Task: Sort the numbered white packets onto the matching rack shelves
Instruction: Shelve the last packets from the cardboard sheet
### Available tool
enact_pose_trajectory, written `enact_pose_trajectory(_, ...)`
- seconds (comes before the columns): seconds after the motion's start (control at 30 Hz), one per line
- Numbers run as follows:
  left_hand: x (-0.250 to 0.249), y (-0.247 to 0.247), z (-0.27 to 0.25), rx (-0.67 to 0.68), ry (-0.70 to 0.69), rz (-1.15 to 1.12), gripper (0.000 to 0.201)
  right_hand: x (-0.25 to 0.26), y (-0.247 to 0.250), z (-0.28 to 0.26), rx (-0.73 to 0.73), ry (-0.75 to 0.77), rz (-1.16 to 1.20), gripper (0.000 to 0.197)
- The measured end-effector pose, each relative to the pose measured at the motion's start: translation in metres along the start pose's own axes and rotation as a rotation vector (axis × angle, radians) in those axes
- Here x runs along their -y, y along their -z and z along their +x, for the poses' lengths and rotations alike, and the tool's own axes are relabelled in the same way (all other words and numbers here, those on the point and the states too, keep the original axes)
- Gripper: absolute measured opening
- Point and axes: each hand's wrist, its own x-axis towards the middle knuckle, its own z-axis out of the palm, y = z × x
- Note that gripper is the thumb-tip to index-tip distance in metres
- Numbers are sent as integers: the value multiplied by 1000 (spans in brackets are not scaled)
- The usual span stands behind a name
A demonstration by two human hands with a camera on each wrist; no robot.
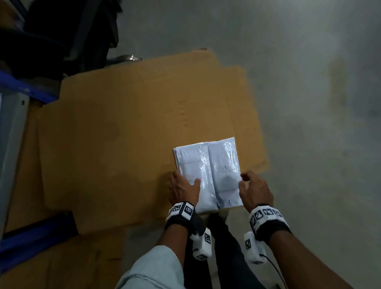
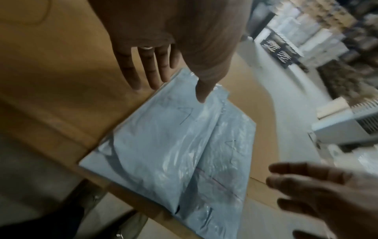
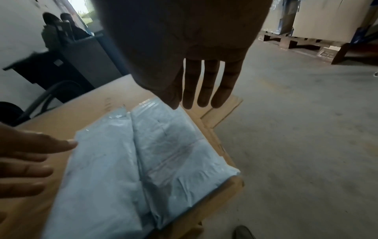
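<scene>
We see two glossy white packets (image 1: pixel 208 174) lying flat, side by side and touching, each with a faint pen mark.

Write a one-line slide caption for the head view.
Both open hands, left hand and right hand, reach for white packets lying side by side on cardboard.

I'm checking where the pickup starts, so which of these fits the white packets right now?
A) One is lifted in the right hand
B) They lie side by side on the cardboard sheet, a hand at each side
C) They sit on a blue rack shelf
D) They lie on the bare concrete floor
B: the white packets lie flat, side by side, on the cardboard sheet, with the left hand and right hand open at either side, neither gripping.
</scene>
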Motion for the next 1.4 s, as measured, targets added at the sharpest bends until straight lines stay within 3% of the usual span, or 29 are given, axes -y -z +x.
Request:
enact_pose_trajectory(0.17,26,-39,19,-106,115,-141,43,-16,-21,36,100,-75,-18,30)
enact_pose_trajectory(0.3,34,-58,23,-216,103,-198,18,-23,-35,44,88,-60,-5,22)
enact_pose_trajectory(0.43,34,-60,20,-334,72,-219,8,-27,-41,47,17,-42,76,16)
enact_pose_trajectory(0.63,35,-44,29,-455,97,-260,25,-25,-34,57,-141,-16,77,24)
enact_pose_trajectory(0.77,40,-39,35,-496,82,-181,38,-25,-38,58,-145,58,-30,50)
enact_pose_trajectory(0.93,37,-42,19,-290,79,-24,110,-26,-51,47,-68,206,-199,105)
enact_pose_trajectory(1.0,42,-48,14,-278,112,-15,126,-27,-57,46,-13,187,-252,114)
enact_pose_trajectory(1.1,49,-55,11,-325,141,26,124,-28,-61,48,-28,189,-234,110)
enact_pose_trajectory(1.3,52,-60,15,-416,94,0,91,-33,-61,49,-81,223,-100,103)
enact_pose_trajectory(1.4,50,-59,17,-427,80,-31,84,-34,-61,51,-70,230,-18,103)
